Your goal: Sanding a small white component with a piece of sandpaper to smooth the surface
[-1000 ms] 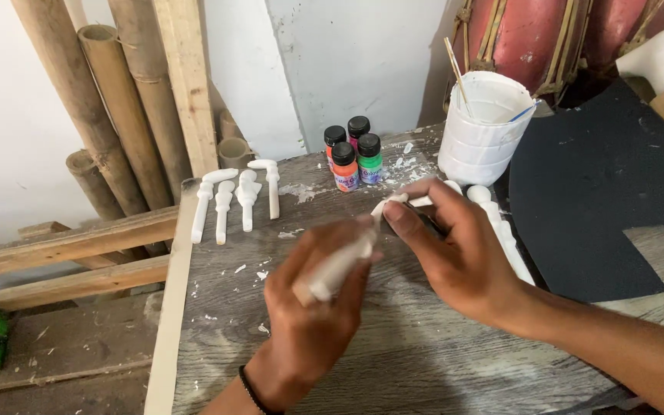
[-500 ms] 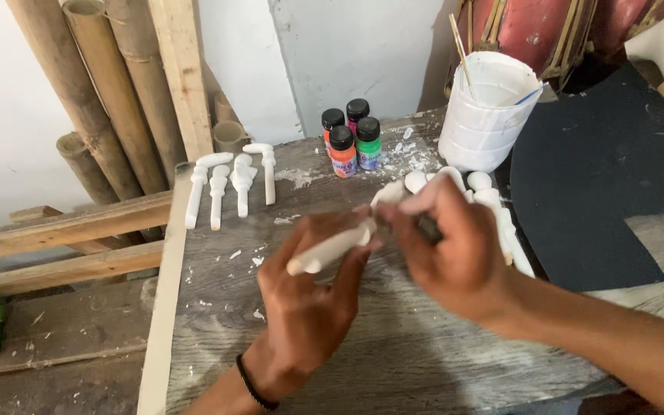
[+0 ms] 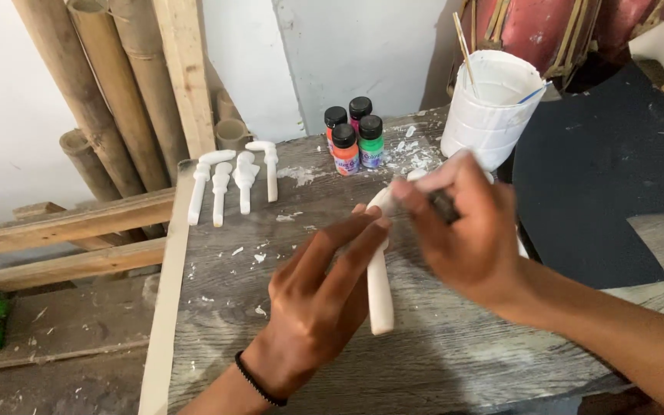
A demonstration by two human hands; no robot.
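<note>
My left hand [image 3: 320, 296] grips a long white carved stick [image 3: 379, 288], held nearly upright over a grey wooden table [image 3: 286, 230]. My right hand [image 3: 466, 230] pinches a small dark piece [image 3: 444, 206] against the stick's upper end. Several more white carved pieces [image 3: 232, 180] lie in a row at the table's far left. More white pieces lie behind my right hand, mostly hidden.
Several small paint bottles [image 3: 353, 138] stand at the table's back. A white bucket [image 3: 492, 107] with sticks in it is at the back right. A black sheet [image 3: 609, 177] covers the right side. Bamboo poles [image 3: 97, 92] and wooden planks [image 3: 63, 230] lean on the left.
The white stick has turned from lying sideways to nearly upright in my left hand. My right hand has shifted right along its top end.
</note>
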